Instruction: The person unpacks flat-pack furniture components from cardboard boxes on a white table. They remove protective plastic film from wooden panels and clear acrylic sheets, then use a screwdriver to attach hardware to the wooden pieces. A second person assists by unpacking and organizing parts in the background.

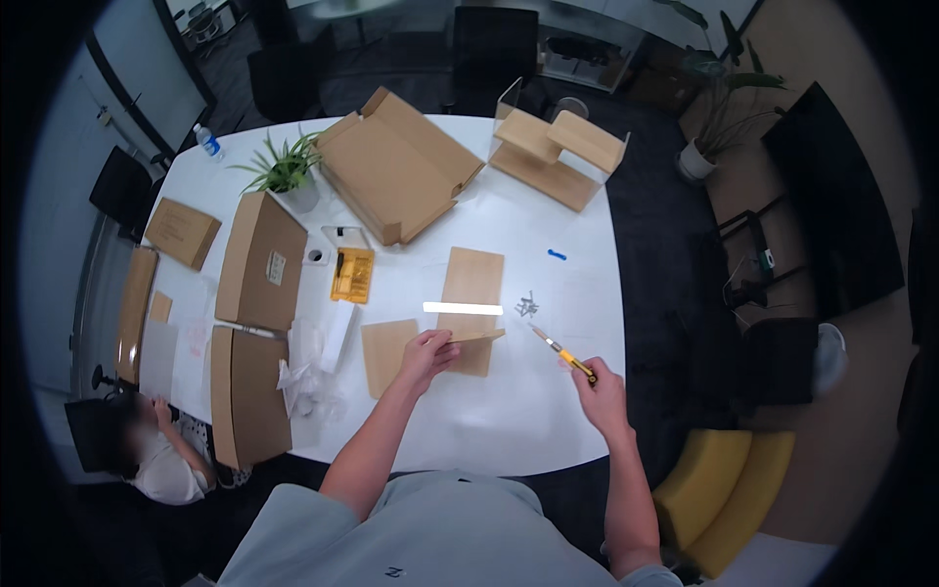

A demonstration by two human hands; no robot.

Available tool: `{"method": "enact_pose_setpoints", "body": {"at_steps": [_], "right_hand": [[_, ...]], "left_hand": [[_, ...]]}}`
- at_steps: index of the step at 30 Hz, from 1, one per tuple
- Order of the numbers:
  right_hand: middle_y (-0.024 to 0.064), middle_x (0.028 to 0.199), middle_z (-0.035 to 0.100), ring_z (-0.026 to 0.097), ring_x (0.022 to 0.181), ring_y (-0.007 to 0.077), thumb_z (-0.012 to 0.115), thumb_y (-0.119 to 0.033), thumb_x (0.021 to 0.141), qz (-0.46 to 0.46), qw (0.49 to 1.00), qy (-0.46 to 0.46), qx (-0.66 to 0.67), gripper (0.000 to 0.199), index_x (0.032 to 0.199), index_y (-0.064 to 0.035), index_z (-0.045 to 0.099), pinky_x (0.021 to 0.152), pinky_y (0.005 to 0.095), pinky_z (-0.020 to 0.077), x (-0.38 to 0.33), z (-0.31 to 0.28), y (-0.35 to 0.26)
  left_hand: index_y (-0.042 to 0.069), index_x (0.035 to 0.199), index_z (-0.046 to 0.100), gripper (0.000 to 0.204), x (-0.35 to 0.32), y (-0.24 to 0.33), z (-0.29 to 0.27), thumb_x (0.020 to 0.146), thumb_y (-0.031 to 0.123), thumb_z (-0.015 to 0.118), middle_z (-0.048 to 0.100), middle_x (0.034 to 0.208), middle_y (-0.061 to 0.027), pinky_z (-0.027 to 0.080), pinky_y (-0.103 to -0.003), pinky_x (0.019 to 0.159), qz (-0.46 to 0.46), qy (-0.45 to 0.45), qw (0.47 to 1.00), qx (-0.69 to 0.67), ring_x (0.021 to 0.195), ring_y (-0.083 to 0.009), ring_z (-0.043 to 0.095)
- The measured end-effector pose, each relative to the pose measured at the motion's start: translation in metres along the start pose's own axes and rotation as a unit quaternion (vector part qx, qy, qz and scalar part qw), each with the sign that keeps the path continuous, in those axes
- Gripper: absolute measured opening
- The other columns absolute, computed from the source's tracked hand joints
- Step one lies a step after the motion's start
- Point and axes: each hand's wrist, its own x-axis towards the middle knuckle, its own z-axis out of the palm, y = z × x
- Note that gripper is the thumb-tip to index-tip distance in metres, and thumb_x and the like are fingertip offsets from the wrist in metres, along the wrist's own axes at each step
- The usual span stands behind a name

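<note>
My left hand (427, 359) is closed on the left end of a thin light-brown wooden board (476, 336), seen nearly edge-on. It is held over a longer wooden board (473, 276) on the white table, which a bright white strip (463, 308) crosses. Another flat board (387, 354) lies left of that hand. In my right hand (601, 393) is a screwdriver (567, 359) with a yellow and black handle, its tip pointing up and left. Just beyond the tip lies a small pile of grey screws (526, 304). The tip's exact shape is too small to make out.
An orange tool case (352, 275), tape roll (316, 255), potted plant (293, 181) and crumpled plastic (305, 367) are to the left. Cardboard boxes (259, 259) stand there too. An open carton (396, 161) and wooden shelf unit (558, 157) sit at the back. A person (176, 450) sits far left.
</note>
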Motion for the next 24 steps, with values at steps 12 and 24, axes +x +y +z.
{"method": "enact_pose_setpoints", "body": {"at_steps": [12, 24], "right_hand": [[0.0146, 0.067, 0.064, 0.064, 0.061, 0.0301, 0.063, -0.024, 0.090, -0.006, 1.000, -0.008, -0.020, 0.023, 0.095, -0.0012, 0.063, 0.059, 0.0385, 0.0485, 0.006, -0.004, 0.003], [0.0121, 0.068, 0.066, 0.063, 0.057, 0.0281, 0.064, -0.020, 0.089, -0.091, 0.991, -0.015, -0.095, 0.018, 0.093, -0.0026, 0.066, 0.055, 0.0379, 0.0476, 0.003, -0.009, -0.042]], "left_hand": [[0.009, 0.109, 0.060, 0.020, 0.005, -0.001, -0.003, 0.097, 0.024, 0.060, 0.071, 0.096, -0.0073, 0.054, -0.031, 0.077, 0.004, -0.007, 1.000, -0.001, 0.082, -0.0130, 0.068], [0.010, 0.104, 0.061, 0.016, 0.000, -0.001, 0.000, 0.097, 0.024, 0.060, 0.071, 0.092, -0.0061, 0.055, -0.031, 0.077, 0.011, -0.009, 1.000, 0.001, 0.082, -0.0134, 0.069]]}}
